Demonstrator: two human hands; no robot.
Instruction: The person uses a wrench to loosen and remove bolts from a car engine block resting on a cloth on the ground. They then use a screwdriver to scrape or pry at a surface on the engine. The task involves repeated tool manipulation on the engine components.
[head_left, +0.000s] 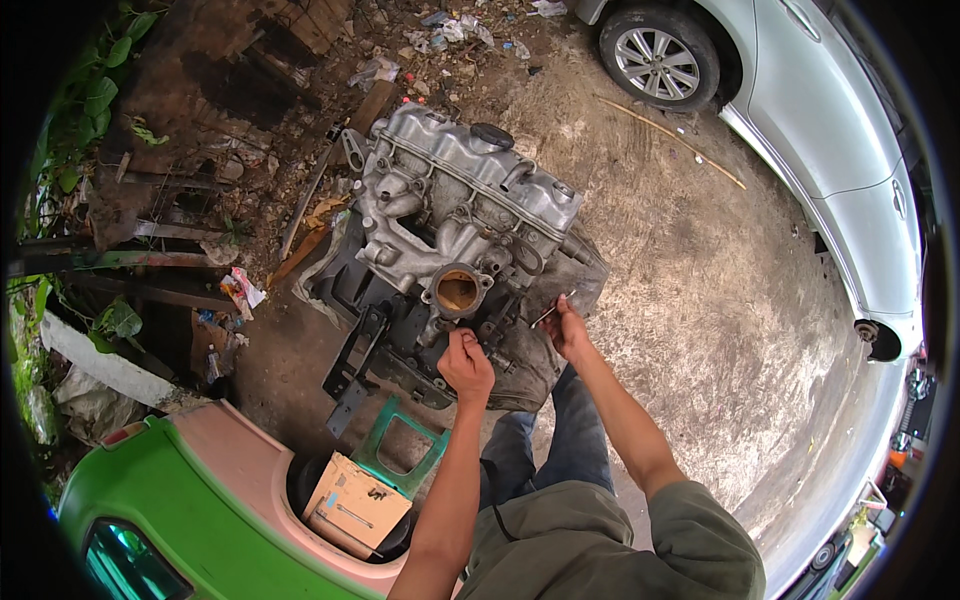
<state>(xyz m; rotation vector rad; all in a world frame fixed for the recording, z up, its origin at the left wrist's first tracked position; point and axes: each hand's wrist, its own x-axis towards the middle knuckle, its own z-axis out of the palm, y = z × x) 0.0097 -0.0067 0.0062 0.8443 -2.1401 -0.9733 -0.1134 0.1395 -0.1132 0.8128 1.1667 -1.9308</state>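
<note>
A grey metal car engine (470, 190) stands in front of me, with a black oil filler cap (491, 137) on its valve cover. Its intake manifold (400, 235) ends in a round throttle opening (458, 291) that faces up. Just below that opening, my left hand (467, 365) is closed against the engine's near side; its fingertips hide whatever they grip. My right hand (568, 328) is closed around a thin, shiny metal hand tool (543, 316) by the engine's right near corner. Too little of that tool shows to tell its exact kind.
A green plastic stool (437, 447) and a cardboard box (350, 500) with a wrench (343, 512) on it are near left. Beside them is a green and pink car (200, 490). A silver car (830, 130) stands at right; debris and wood lie far left.
</note>
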